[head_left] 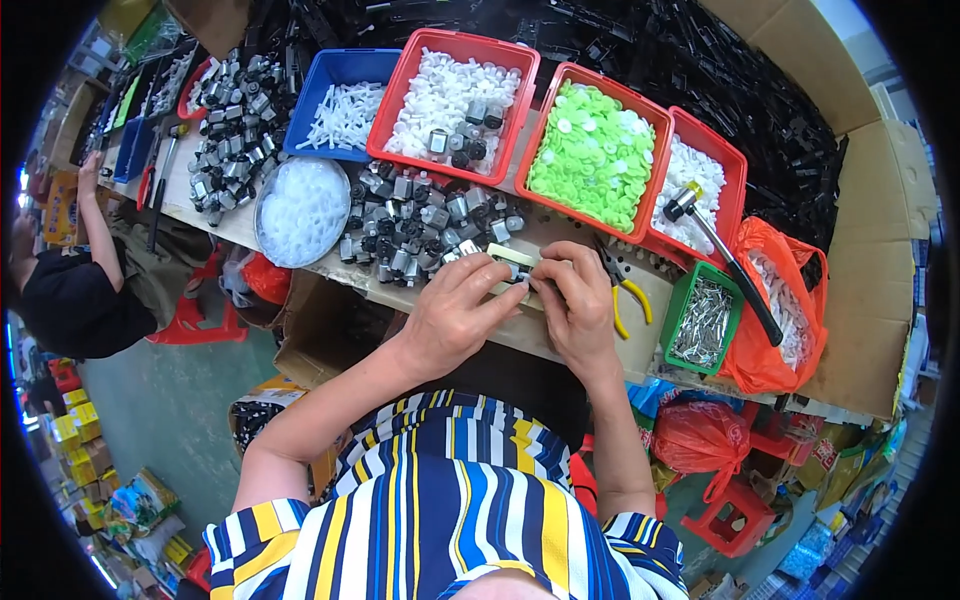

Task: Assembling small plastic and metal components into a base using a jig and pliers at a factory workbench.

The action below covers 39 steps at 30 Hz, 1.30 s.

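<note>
My left hand (452, 305) and my right hand (577, 305) meet at the near edge of the workbench, fingertips pinched on a small pale housing (512, 254) with a dark part in it. Fingers hide much of this piece, so its exact kind does not show. Left of and beyond it lies a heap of small silvery motors (400, 225) with black ends. Close to my right hand are pliers with yellow handles (632, 305). A green tray of metal screws or pins (703, 322) stands farther right.
Beyond my hands stand a red tray of white parts (380, 125), a red tray of green discs (528, 180) and a blue tray of white shafts (292, 130). A hammer (735, 265) lies across the right-hand containers. Another person (75, 290) sits at far left.
</note>
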Each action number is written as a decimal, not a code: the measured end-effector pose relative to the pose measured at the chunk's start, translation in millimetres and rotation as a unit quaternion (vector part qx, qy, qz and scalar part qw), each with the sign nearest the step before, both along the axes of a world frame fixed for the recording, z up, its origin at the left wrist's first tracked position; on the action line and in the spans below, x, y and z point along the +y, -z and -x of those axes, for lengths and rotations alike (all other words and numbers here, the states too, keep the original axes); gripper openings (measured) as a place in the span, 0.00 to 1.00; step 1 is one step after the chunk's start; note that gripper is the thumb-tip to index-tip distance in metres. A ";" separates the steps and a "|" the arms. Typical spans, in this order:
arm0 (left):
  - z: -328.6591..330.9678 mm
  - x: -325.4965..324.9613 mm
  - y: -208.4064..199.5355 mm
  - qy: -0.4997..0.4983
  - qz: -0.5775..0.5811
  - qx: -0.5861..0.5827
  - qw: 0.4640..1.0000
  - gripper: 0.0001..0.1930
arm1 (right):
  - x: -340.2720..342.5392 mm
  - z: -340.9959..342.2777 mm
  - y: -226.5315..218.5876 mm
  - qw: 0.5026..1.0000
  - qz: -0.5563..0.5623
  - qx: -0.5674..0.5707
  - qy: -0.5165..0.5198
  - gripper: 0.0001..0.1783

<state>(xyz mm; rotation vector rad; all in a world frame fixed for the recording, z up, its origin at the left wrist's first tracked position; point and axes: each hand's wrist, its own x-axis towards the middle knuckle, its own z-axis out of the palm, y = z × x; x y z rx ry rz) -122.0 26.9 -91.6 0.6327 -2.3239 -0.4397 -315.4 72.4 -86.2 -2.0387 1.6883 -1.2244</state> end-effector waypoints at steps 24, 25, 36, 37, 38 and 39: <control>2.3 -7.9 5.6 0.040 0.070 -0.070 0.994 0.22 | 2.3 -0.5 -2.6 0.999 -0.041 -0.028 0.010 0.09; 3.0 -8.6 3.2 0.040 0.071 -0.071 0.994 0.22 | 4.3 0.8 -5.5 0.999 -0.040 -0.029 0.010 0.09; 13.2 -30.7 -25.7 0.068 -0.043 -0.049 0.996 0.11 | 79.1 115.5 -37.0 0.940 -0.058 0.169 0.292 0.09; 17.2 -36.7 -29.5 0.066 -0.048 -0.018 0.996 0.10 | 83.4 121.6 -33.7 0.926 -0.092 0.205 0.304 0.10; 22.2 -43.3 -32.3 0.065 -0.031 -0.006 0.997 0.10 | 86.7 125.4 -30.5 0.909 -0.126 0.241 0.315 0.10; 28.3 -50.0 -35.2 0.064 -0.015 0.006 0.998 0.09 | 87.5 127.5 -27.7 0.919 -0.104 0.224 0.307 0.09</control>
